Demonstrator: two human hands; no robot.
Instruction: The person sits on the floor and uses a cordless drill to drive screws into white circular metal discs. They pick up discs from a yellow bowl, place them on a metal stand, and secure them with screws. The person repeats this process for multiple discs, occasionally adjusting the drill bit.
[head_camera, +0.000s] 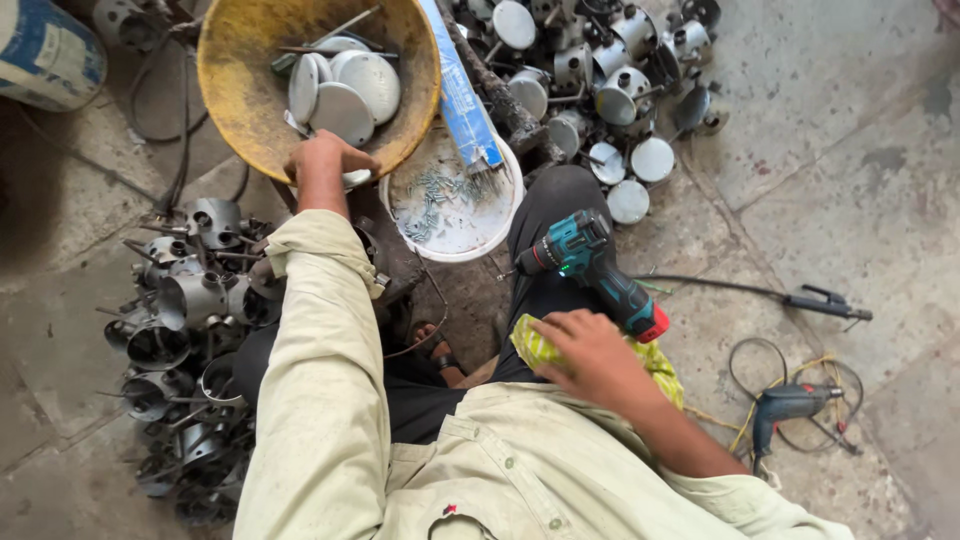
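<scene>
My left hand (325, 160) reaches forward and curls over the near rim of a worn yellow bowl (235, 90) that holds several round metal discs (345, 85). A shiny metal edge shows just under its fingers. My right hand (590, 355) lies palm down, fingers spread, on a yellow-green cloth (655, 365) over my right thigh. A teal and black cordless drill (590, 268) with a red base rests on my dark trouser leg, just beyond that hand and apart from it.
A white bucket (455, 225) of small screws stands beside the bowl, with a blue strip (462, 100) leaning over it. Heaps of metal cylinders lie at the left (185, 330) and top right (600, 80). A corded drill (790, 405) and cables lie on the concrete at right.
</scene>
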